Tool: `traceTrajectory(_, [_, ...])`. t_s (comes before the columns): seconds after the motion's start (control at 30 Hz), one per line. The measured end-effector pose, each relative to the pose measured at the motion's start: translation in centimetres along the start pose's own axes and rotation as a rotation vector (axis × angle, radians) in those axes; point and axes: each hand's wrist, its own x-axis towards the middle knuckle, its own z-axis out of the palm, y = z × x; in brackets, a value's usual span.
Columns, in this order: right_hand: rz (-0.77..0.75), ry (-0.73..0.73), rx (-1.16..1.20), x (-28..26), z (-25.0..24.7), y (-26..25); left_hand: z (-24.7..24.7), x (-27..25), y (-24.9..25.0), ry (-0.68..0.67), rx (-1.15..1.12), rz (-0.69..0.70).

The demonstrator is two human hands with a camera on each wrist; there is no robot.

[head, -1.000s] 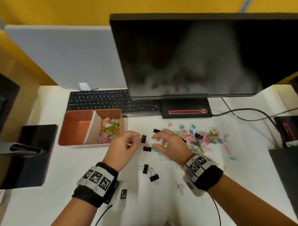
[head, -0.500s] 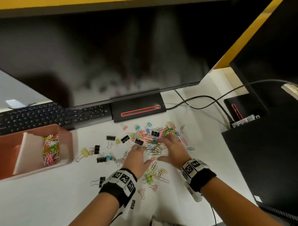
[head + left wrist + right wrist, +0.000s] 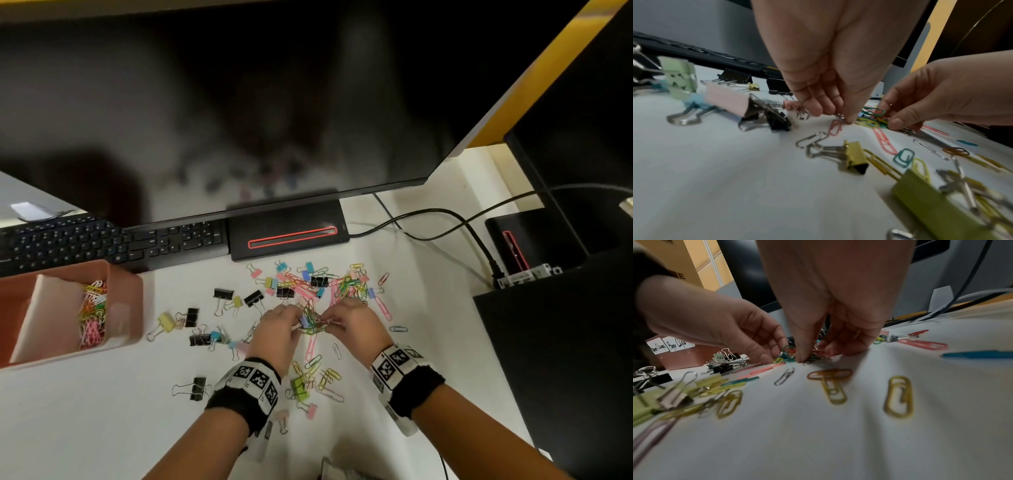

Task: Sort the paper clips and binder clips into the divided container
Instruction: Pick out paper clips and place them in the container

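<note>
Looking down from my head, I see both of my hands meeting over one tangled bunch of coloured paper clips (image 3: 312,320) on the white table (image 3: 102,428). My left hand (image 3: 277,337) has its fingers curled onto the bunch's left side, and my right hand (image 3: 356,325) pinches at its right side. More paper clips and binder clips lie scattered around the hands and up toward the monitor base (image 3: 287,228). Black binder clips (image 3: 223,294) sit to the left of my hands. The pink divided container (image 3: 126,301) stands well apart at the left edge, in front of the keyboard (image 3: 102,240); its right compartment holds paper clips (image 3: 92,315), and I cannot tell what its left compartment holds.

From my left wrist, the left fingers (image 3: 813,107) point down with their tips pressed together at the table, touching the edge of the bunch (image 3: 871,120). My right hand (image 3: 941,100) grips the bunch from the other side. A yellow binder clip (image 3: 856,157) lies nearer the camera, and a pink binder clip (image 3: 727,100) lies to the left.

From my right wrist, my thumb and fingers (image 3: 803,344) are closed on the coloured clips (image 3: 789,353), with my left hand (image 3: 719,327) touching the same bunch. Yellow paper clips (image 3: 898,395) lie loose in front. The container's side (image 3: 690,356) carries handwritten labels, one reading "Paper Clips".
</note>
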Motion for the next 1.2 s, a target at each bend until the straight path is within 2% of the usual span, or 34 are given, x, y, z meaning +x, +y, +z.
traceTrajectory(0.2, [0.02,0.049,0.067,-0.6,-0.6,1.1,-0.4,0.0,-0.5,-0.023,0.0,-0.031])
traceTrajectory(0.33, [-0.035,0.058,0.069,-0.6,-0.9,1.7,-1.3,-0.5,-0.6,-0.072,0.065,-0.051])
traceTrajectory(0.47, [-0.079,0.041,0.104,-0.7,-1.5,1.7,-2.0,-0.7,1.6,-0.034,0.116,0.151])
traceTrajectory(0.57, [-0.1,0.059,0.116,-0.8,-1.8,1.9,-0.7,0.3,3.0,-0.158,0.211,0.28])
traceTrajectory(0.67, [-0.085,0.098,0.127,-0.9,-2.0,2.4,0.5,1.2,2.6,-0.24,0.289,0.227])
traceTrajectory(0.8, [-0.035,0.112,0.09,-1.1,-2.3,3.1,0.9,2.0,1.7,-0.162,0.189,0.201])
traceTrajectory(0.9, [0.011,-0.004,0.015,-1.4,-2.5,3.2,0.6,2.4,1.5,-0.125,0.192,0.223])
traceTrajectory(1.0, [0.028,-0.107,-0.068,-1.5,-2.3,2.7,0.5,2.8,1.4,-0.118,0.295,0.209])
traceTrajectory(1.2, [0.022,-0.039,-0.09,-1.1,-1.3,1.4,0.9,2.8,1.5,-0.16,0.432,0.239])
